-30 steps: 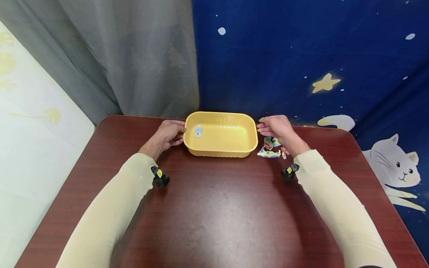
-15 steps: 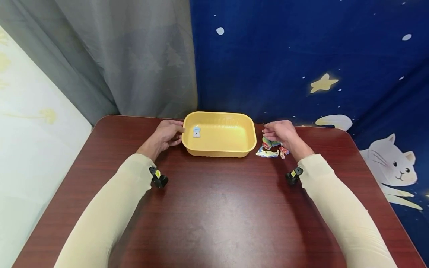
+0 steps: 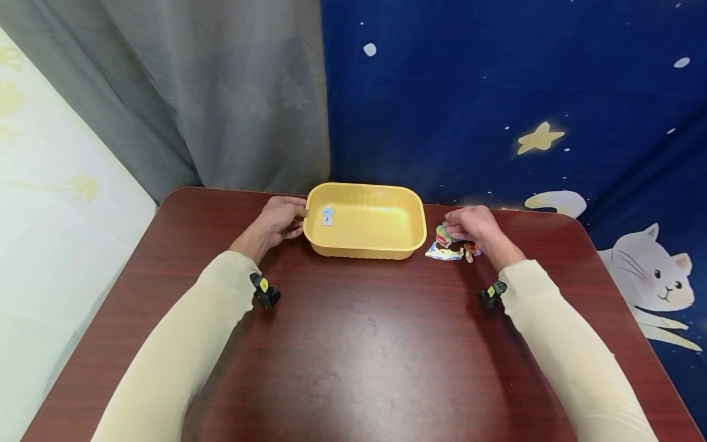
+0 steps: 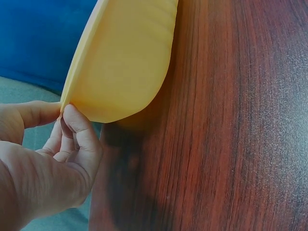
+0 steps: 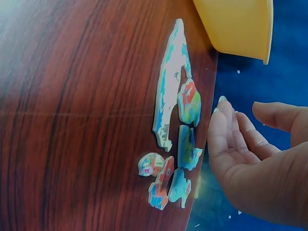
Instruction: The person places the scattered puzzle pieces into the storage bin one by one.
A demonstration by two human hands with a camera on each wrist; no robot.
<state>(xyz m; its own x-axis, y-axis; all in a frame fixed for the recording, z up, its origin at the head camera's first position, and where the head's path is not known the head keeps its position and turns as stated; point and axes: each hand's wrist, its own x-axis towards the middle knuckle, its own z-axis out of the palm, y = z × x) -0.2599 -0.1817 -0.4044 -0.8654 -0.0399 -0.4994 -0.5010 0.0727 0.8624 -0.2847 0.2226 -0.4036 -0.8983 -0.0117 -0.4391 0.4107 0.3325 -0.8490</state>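
My left hand pinches the left end of the rim of a yellow plastic basin, thumb on one side and fingers on the other, as the left wrist view shows. To the basin's right, my right hand hovers at the table's far edge, fingers loosely bent, with nothing between thumb and fingers. Beside it lie several flat, colourful puzzle-like pieces: a long white-and-blue piece, a red-and-green piece, a blue-green piece, a round piece, and others. In the head view the hand partly covers them.
The dark red-brown wooden table carries the basin and pieces near its far edge. A grey curtain and a blue curtain with stars and a cat hang behind it. A small label is inside the basin.
My right hand has moved away from the basin's right end, rightward and slightly toward me, over the pieces. My left hand has stayed at the basin's left rim.
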